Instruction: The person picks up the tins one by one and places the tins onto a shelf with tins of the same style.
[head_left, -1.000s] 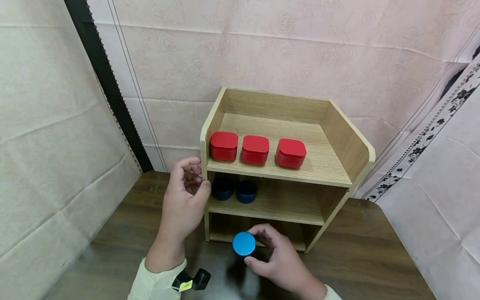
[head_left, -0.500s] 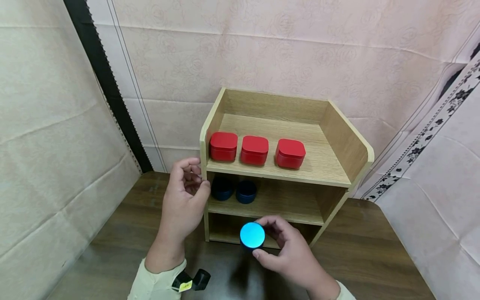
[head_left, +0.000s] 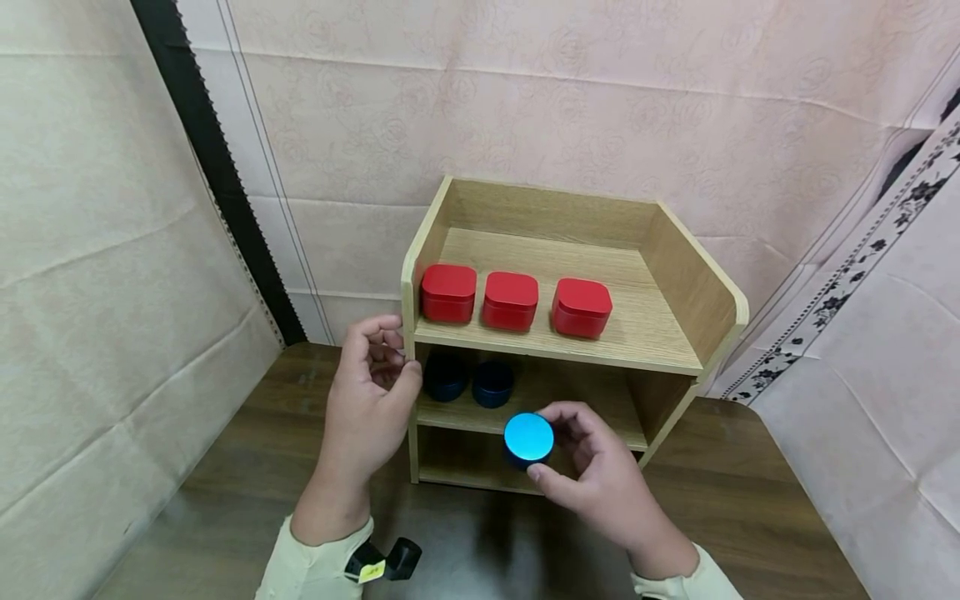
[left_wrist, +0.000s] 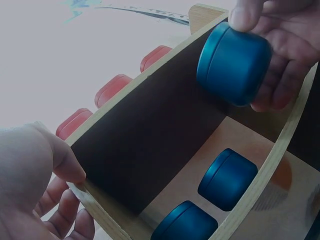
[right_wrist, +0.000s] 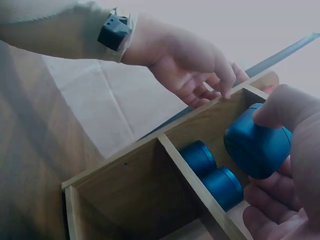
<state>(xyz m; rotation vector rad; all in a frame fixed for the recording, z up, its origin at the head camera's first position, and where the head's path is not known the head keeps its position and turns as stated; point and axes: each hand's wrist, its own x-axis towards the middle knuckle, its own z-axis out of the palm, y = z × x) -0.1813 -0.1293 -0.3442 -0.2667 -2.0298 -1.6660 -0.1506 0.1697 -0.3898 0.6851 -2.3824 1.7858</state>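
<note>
My right hand (head_left: 600, 467) pinches a round blue tin (head_left: 528, 437) by its side, thumb and fingers apart around it, in front of the wooden shelf unit (head_left: 540, 353). In the left wrist view this held tin hangs level with the middle compartment's opening. Two more blue tins, a left one (head_left: 446, 382) and a right one (head_left: 492, 385), stand side by side on the middle shelf at its left. My left hand (head_left: 367, 400) grips the front edge of the unit's left side panel, thumb on the edge and fingers curled along the outside.
Three red square tins, a left one (head_left: 448, 293), a middle one (head_left: 511, 301) and a right one (head_left: 582, 307), line the top shelf's front. The unit stands on a dark wooden table (head_left: 247, 500), with a pale patterned cloth (head_left: 570, 92) hanging behind it.
My right hand has lifted the blue tin up and to the right, from before the bottom shelf toward the middle shelf's front edge. The left hand stays in place.
</note>
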